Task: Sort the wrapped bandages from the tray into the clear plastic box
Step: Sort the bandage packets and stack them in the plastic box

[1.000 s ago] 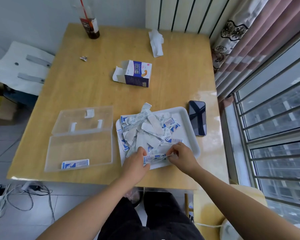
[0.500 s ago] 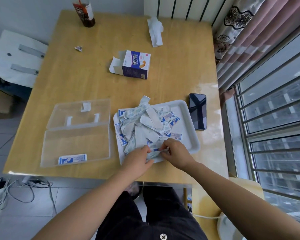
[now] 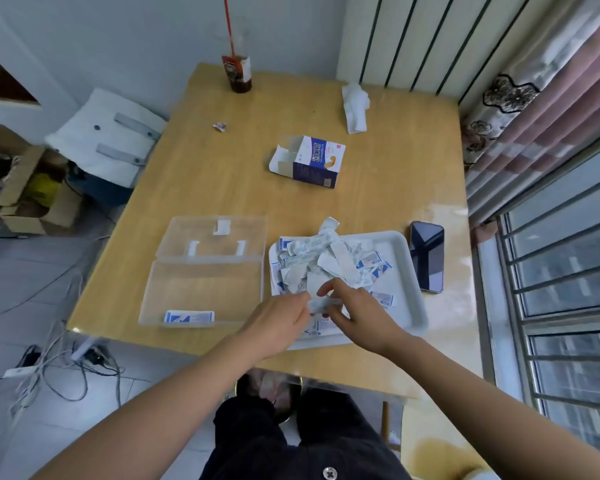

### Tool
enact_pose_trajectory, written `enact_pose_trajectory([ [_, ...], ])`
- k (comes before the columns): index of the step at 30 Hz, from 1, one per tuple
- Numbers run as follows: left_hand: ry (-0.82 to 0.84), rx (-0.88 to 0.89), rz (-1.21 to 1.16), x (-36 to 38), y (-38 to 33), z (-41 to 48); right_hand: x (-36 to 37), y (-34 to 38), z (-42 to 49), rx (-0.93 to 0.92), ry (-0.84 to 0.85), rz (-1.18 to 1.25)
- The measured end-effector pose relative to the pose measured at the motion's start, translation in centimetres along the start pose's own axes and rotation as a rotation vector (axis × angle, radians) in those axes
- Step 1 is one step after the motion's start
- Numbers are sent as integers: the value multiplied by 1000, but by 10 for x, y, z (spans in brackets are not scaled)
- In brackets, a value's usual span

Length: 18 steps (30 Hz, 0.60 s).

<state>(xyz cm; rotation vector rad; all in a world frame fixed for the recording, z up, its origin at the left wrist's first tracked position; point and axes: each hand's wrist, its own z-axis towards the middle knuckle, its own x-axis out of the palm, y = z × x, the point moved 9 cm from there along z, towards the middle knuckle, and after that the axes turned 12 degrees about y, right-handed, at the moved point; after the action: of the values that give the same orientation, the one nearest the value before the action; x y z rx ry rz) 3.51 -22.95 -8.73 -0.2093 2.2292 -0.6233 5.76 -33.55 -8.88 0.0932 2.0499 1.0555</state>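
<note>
Broadly, the wooden table (image 3: 222, 188) carried everything. The clear plastic box (image 3: 201, 285) lay on its left part with the lid (image 3: 215, 237) folded back flat, probably so that a hand could drop things in without lifting anything. Just beside it on the right stood the white tray (image 3: 409, 271), close enough that the way from tray to box was short. A loose heap of bandages (image 3: 319, 258) filled the left half of the tray, lying across each other, so it seemed one piece had to be separated from the rest before it could go.

That appeared to be the reason for the hands. The left hand (image 3: 278, 323) and the right hand (image 3: 361, 313) met over the near edge of the tray, and each pinched one end of a single wrapped bandage (image 3: 321, 303) with the fingertips, raised a little above the heap. Only one sorted bandage (image 3: 189, 316) lay in the box, against its near wall, so I judged the task hardly begun.

Around them, an opened carton (image 3: 312, 161), a dark phone (image 3: 426, 256) touching the right side of the tray, a drink bottle (image 3: 238, 71), a crumpled tissue (image 3: 355, 105) and a small scrap (image 3: 219, 126) were all apart from the path; nothing stood between tray and box.
</note>
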Motion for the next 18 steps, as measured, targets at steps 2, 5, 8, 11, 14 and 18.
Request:
enact_pose_trajectory([
  [2,-38,-12,5,-15,11,-11,1,26,14,-67,13,-67],
  [5,-80,-53,31,-35,29,-27,3,63,40,-159,5,-263],
  [8,-105,-113,-5,-51,59,-42,25,91,69,-130,154,-371],
  [11,-69,-147,-109,-55,89,-53,49,110,91,-64,332,-358],
  [14,-87,-232,-278,-56,132,-60,55,126,111,-35,332,-425],
  [18,-123,-359,-259,-54,185,-70,59,127,130,104,285,-502],
])
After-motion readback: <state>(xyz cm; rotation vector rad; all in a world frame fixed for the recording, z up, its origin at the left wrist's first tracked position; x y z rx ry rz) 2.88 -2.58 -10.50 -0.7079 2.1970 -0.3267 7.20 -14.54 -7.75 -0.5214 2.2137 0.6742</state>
